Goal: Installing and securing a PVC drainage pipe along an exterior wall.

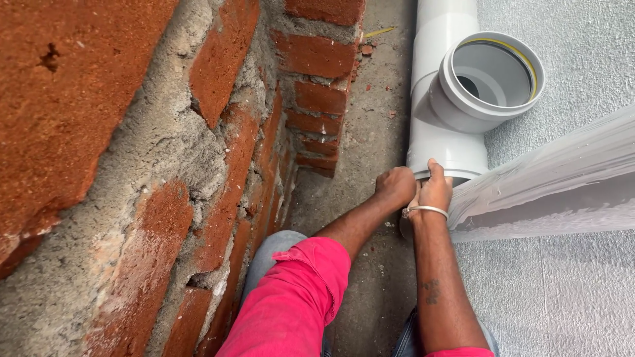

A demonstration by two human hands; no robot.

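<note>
Both hands on the lower socket rim of the white PVC tee fitting [444, 125], which stands upright against the grey rendered wall [569, 277], beside the brick wall [152, 165]. Left hand [395, 186] closed in a fist on the rim; right hand [435, 190], bangle on its wrist, fingers curled over the edge. Likely light, rigid, smooth and slippery; grip at the socket collar. Another pipe [549, 178] crosses at right.

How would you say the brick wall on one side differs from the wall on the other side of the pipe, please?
The brick wall is bare red brick with rough grey mortar squeezed out of the joints; the plastered wall is an even, pale grey with a fine texture. The brick wall has a stepped, ragged end, while the plastered wall runs flat. The white pipe fitting stands against the plastered wall, apart from the brick wall. Both rise from the same concrete floor.
</note>
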